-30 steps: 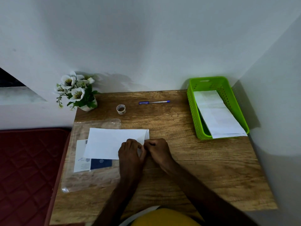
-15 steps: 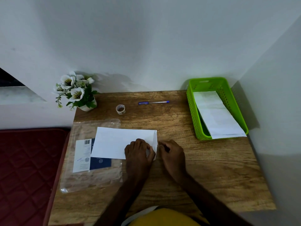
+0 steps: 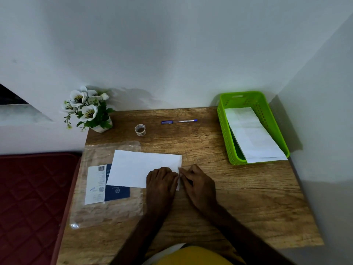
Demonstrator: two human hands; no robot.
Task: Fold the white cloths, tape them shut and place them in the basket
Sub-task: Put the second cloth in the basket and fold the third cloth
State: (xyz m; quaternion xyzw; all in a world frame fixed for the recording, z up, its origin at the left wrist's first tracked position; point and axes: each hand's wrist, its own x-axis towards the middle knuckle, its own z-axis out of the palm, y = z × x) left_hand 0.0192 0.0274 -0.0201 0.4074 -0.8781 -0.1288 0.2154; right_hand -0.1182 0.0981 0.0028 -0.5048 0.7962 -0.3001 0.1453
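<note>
- One green basket (image 3: 223,131) stands at the far right corner of the wooden table (image 3: 248,197). A single folded white cloth (image 3: 252,136) lies in it, running from far to near, with its near end sticking out over the basket's near rim.
- One clear plastic bag (image 3: 107,213) lies flat on the left side of the table. Inside it is one printed card (image 3: 99,186), part white with a barcode, part dark blue.
- One small pot of white flowers (image 3: 87,109) sits at the far left corner.
- One roll of tape (image 3: 140,129) stands on the far part of the table, right of the flowers, and one blue pen (image 3: 178,121) lies further right, near the far edge.
- Counted: two white cloths, one basket, one tape roll, one pen, one bag, two hands.
- The second white cloth (image 3: 137,169) lies flat in the middle left of the table, its left part over the plastic bag and card.
- The left hand (image 3: 162,180) rests on the near right corner of this cloth, knuckles up and fingers curled down onto it; whether it presses or pinches the cloth cannot be told.
- The right hand (image 3: 198,182) is just right of the cloth's right edge, fingers curled, fingertips meeting that edge beside the left hand; its exact grip cannot be told.
- The two hands touch or nearly touch at the cloth's right edge.
</note>
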